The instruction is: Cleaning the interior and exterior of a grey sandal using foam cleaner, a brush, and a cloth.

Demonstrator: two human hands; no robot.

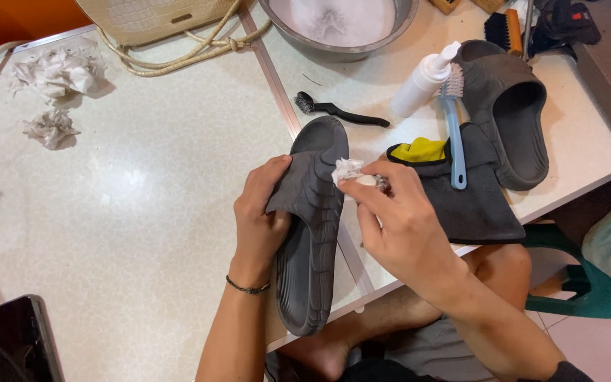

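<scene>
My left hand (262, 216) grips a dark grey rubber slide sandal (312, 233) by its strap, holding it on edge on the white table. My right hand (397, 212) pinches a small crumpled white tissue (346, 170) against the sandal's strap. The second grey sandal (514, 117) lies flat at the right, apart from both hands. A grey cloth with a yellow patch (472, 194) lies just beyond my right hand, with a blue-handled brush (454, 134) resting on it.
A small black brush (337, 110), a white spray bottle (424, 79) and a metal bowl of soapy water (337, 28) stand behind. Crumpled tissues (54, 74) lie far left, a cream bag (150, 18) at the back, a phone (15, 339) near left. The table edge (588, 187) runs close on the right.
</scene>
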